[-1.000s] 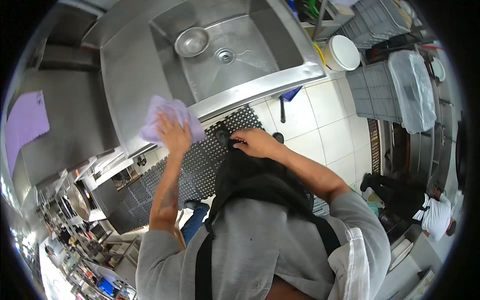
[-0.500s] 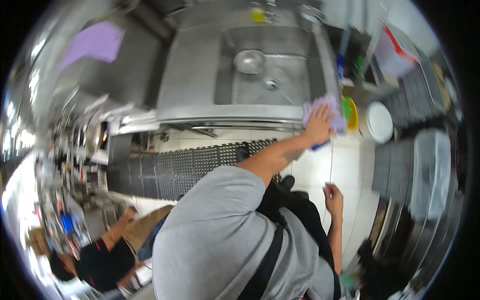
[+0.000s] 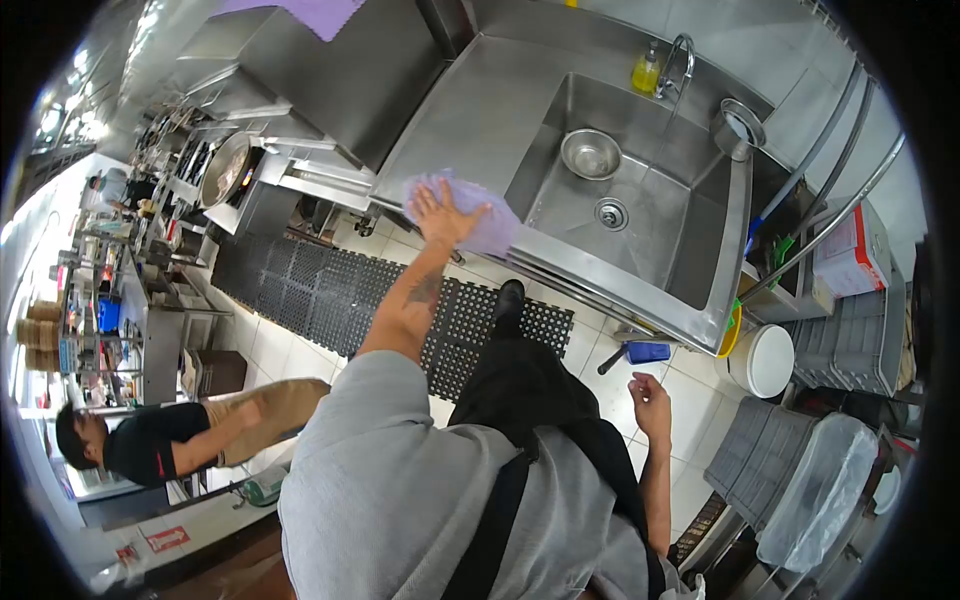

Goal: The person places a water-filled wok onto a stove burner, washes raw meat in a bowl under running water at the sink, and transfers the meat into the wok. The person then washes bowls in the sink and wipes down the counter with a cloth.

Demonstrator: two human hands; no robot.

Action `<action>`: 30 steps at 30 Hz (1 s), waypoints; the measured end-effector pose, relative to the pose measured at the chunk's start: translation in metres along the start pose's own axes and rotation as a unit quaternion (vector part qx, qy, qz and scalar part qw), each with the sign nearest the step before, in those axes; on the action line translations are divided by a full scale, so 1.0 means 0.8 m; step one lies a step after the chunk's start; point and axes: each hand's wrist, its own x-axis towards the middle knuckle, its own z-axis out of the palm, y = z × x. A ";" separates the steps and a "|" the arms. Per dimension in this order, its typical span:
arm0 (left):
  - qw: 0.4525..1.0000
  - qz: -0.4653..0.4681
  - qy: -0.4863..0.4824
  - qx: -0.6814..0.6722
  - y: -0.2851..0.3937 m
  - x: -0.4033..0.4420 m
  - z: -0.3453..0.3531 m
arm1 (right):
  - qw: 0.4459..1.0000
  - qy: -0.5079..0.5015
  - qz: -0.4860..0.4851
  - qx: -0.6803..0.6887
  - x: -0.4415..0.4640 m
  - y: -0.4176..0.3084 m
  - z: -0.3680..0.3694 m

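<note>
My left hand (image 3: pixel 440 218) lies flat with fingers spread on a purple cloth (image 3: pixel 490 225), pressing it against the front left edge of the steel sink counter (image 3: pixel 450 130). Part of the cloth hangs over that edge. My right hand (image 3: pixel 652 400) hangs low over the floor at my side, its fingers curled in, with nothing seen in them. Inside the sink basin (image 3: pixel 650 235) a round steel bowl (image 3: pixel 590 155) sits near the back left, apart from both hands.
A yellow soap bottle (image 3: pixel 646 70) stands beside the faucet (image 3: pixel 684 50). A steel pot (image 3: pixel 740 125) is at the back right corner. On the floor are a black mat (image 3: pixel 350 290), a blue brush (image 3: pixel 648 352) and a white bucket (image 3: pixel 768 362). Another person (image 3: pixel 150 440) is at left.
My left hand and the purple cloth have moved left along the sink's front edge, from the right corner to the left end. My right hand stays low at my side. The view has turned.
</note>
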 end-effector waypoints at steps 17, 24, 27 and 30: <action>0.944 0.298 -0.092 -0.111 -0.041 0.105 -0.030 | 0.916 0.178 -0.048 0.355 0.548 -0.226 -0.066; 0.926 0.260 0.008 -0.274 0.012 0.121 -0.089 | 0.743 0.024 0.102 0.661 0.718 -0.242 -0.112; 0.921 0.265 0.008 -0.284 0.059 0.112 -0.091 | 0.682 0.094 0.127 0.714 0.707 -0.223 -0.123; 0.914 0.271 -0.006 -0.302 0.110 0.107 -0.091 | 0.811 0.101 -0.002 0.576 0.709 -0.215 -0.068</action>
